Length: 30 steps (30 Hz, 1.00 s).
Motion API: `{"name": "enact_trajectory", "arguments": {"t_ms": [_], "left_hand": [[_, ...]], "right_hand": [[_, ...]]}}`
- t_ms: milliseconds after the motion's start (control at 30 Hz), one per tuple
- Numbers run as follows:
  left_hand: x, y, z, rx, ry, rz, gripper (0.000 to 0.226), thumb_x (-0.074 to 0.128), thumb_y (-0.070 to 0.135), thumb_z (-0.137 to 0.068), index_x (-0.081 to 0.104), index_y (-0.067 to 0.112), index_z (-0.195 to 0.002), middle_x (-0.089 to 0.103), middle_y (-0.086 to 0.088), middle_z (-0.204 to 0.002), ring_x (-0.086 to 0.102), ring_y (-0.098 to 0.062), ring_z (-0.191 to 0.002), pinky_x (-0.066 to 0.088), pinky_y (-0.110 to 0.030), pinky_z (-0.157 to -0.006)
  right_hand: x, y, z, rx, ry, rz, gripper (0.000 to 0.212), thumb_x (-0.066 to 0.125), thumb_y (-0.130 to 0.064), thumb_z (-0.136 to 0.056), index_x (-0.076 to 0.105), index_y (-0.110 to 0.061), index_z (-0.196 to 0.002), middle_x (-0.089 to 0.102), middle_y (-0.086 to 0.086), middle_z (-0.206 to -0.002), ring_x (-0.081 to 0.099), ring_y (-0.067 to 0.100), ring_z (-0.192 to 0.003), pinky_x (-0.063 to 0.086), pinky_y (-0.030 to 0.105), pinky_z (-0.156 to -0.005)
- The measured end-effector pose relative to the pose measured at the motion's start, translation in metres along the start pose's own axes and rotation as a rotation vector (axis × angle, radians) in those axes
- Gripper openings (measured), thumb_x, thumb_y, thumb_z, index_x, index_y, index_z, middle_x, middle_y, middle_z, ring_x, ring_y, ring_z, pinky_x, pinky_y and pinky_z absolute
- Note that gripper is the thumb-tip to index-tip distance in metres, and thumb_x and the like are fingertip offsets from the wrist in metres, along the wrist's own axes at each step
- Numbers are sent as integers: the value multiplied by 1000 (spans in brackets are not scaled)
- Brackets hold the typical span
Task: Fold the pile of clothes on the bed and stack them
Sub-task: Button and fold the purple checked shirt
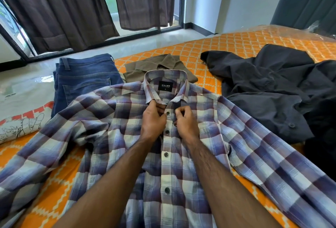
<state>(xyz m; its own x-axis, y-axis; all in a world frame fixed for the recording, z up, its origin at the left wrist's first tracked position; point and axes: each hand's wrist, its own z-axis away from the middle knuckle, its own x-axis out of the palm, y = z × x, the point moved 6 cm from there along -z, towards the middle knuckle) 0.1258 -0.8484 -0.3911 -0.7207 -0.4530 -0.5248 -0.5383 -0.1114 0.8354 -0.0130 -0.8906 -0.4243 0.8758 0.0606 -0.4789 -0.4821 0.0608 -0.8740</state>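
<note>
Beside plaid shirt (181,155), folded jeans (81,80).

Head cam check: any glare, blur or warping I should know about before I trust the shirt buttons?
Head view: even daylight, plaid shirt buttons sharp under both hands, left hand, right hand; wide-angle bending at the edges; glare on the floor.

Matt woven checked shirt (181,155); coarse denim jeans (81,80).
</note>
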Motion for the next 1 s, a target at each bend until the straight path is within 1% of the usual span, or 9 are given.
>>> {"name": "enact_trajectory", "arguments": {"t_ms": [100,167,233,433,533,633,800,900,1000], "left_hand": [[-14,19,-4,258,43,-160,26,66,4,-89,55,20,-107,56,8,-104,56,-5,-86,54,-23,-70],[-27,32,-9,449,112,-435,40,65,1,-84,53,19,-119,49,1,-113,49,-8,-86,45,-21,-63],[-35,39,-22,564,135,-713,56,69,1,-77,53,21,-127,43,-5,-117,44,-17,-96,43,-28,-71],[-33,43,-44,708,-65,-1107,25,72,22,-84,64,30,-107,51,-1,-131,45,-22,-122,30,-44,-98],[-29,42,-44,721,-216,-1105,33,70,28,-86,59,26,-117,57,3,-122,52,-19,-122,26,-52,-112],[-21,40,-42,717,-311,-1183,55,78,32,-79,54,27,-128,57,3,-129,49,-20,-131,16,-61,-118],[-19,52,-41,729,-232,-1088,16,63,15,-91,63,26,-103,69,4,-100,61,-17,-109,20,-55,-119],[-33,55,-47,569,-297,-818,10,56,20,-97,58,28,-91,67,7,-86,66,-13,-86,45,-35,-92],[-50,65,-52,383,-372,-566,17,69,23,-93,58,30,-83,65,8,-81,61,-7,-75,43,-26,-66]], "right_hand": [[0,0,0,-35,16,-11,14,51,-41,-102,54,-27,-104,65,-6,-100,63,19,-94,53,46,-84],[0,-1,3,-54,24,-32,14,57,-41,-100,53,-28,-104,63,-12,-96,62,15,-92,53,42,-82],[-1,-3,6,-61,13,-45,20,62,-45,-97,53,-29,-104,61,-17,-92,62,12,-90,51,38,-79],[-4,-18,2,121,-12,-142,56,65,-79,-76,59,-29,-101,67,-14,-91,64,11,-84,50,34,-75],[-5,-19,-12,266,64,-298,56,69,-74,-71,64,-27,-101,72,-7,-89,71,19,-81,61,45,-77],[-12,-23,-12,317,104,-393,24,72,-45,-89,64,-22,-92,73,-2,-82,73,19,-73,64,48,-73],[-10,-11,-4,296,46,-559,8,76,-21,-91,70,-16,-88,77,2,-84,75,18,-79,64,43,-78],[-19,-9,8,295,-62,-717,13,78,-10,-88,71,-7,-98,79,10,-89,77,21,-82,64,38,-74],[-35,-20,16,258,-104,-783,12,78,-6,-87,71,-6,-96,78,16,-94,77,24,-82,63,34,-71]]}}
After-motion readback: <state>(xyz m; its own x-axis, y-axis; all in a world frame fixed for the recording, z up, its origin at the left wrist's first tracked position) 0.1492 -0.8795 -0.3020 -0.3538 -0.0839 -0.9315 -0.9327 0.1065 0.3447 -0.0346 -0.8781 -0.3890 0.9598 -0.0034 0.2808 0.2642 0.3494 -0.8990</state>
